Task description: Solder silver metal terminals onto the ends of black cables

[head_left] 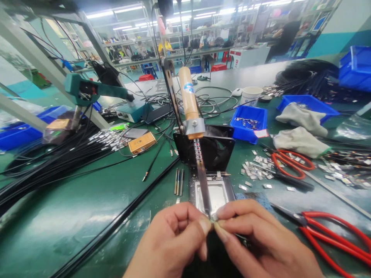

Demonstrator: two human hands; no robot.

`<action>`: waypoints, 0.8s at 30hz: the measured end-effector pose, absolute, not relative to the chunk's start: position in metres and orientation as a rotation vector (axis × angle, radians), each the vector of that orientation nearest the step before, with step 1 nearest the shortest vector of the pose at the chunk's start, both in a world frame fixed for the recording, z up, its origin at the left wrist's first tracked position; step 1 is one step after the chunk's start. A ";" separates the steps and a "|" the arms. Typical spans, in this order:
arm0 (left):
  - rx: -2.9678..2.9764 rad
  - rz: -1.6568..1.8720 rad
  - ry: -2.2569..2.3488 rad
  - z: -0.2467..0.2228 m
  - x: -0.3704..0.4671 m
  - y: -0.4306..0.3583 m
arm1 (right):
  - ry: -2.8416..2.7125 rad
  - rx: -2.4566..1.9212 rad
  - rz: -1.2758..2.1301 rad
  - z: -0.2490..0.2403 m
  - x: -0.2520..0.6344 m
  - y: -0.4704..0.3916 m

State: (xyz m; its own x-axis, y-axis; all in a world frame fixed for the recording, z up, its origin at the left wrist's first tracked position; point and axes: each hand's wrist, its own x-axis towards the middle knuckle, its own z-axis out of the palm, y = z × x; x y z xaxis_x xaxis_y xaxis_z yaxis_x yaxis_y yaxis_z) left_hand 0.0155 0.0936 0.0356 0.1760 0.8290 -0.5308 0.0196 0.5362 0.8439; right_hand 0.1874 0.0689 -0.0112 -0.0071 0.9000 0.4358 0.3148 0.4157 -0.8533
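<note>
Left fingers (204,226) and right fingers (222,233) seemingly pinch a tiny part (213,218).

Rows of tube lights (203,15) are glowing near the top of the head view, blown out to white with a hazy bloom, and the whole scene is looking bright. Pale glare is washing over the far part of the tabletop (223,79) and streaking its green left side, while darker shade is lying below the hands (216,239). The outer edges are stretching and slanting with wide-angle distortion, and the distant background is going soft and smeared.
</note>
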 end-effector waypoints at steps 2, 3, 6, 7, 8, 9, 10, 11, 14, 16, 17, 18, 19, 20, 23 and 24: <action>0.849 0.683 1.276 0.036 0.015 0.092 | -1.593 -1.094 0.650 -0.010 0.188 0.069; 0.848 0.683 1.276 0.037 0.015 0.091 | -1.607 -1.091 0.645 -0.010 0.189 0.069; 0.831 0.685 1.277 0.037 0.014 0.091 | -1.601 -1.089 0.648 -0.010 0.189 0.070; 0.827 0.685 1.279 0.037 0.014 0.092 | -1.586 -1.087 0.654 -0.010 0.189 0.071; 0.826 0.688 1.279 0.036 0.014 0.093 | -1.579 -1.082 0.655 -0.010 0.189 0.071; 0.825 0.690 1.277 0.036 0.014 0.093 | -1.591 -1.077 0.656 -0.010 0.189 0.072; 0.827 0.690 1.275 0.036 0.015 0.094 | -1.614 -1.072 0.653 -0.010 0.189 0.072; 0.829 0.688 1.276 0.035 0.015 0.094 | -1.636 -1.070 0.648 -0.010 0.190 0.072; 0.832 0.678 1.276 0.035 0.015 0.095 | -1.655 -1.068 0.644 -0.009 0.191 0.072; 0.837 0.681 1.284 0.036 0.016 0.096 | -1.640 -1.066 0.653 -0.009 0.191 0.071; 0.843 0.684 1.283 0.036 0.017 0.096 | -1.629 -1.067 0.660 -0.009 0.190 0.071; 0.846 0.690 1.288 0.037 0.017 0.095 | -1.621 -1.067 0.663 -0.009 0.190 0.070; 0.849 0.697 1.289 0.037 0.017 0.095 | -1.617 -1.068 0.661 -0.009 0.190 0.070; 0.849 0.704 1.290 0.037 0.017 0.095 | -1.618 -1.068 0.660 -0.009 0.190 0.070; 0.847 0.695 1.281 0.036 0.016 0.094 | -1.625 -1.063 0.676 -0.009 0.189 0.070; 0.848 0.687 1.281 0.036 0.016 0.094 | -1.611 -1.062 0.691 -0.010 0.188 0.070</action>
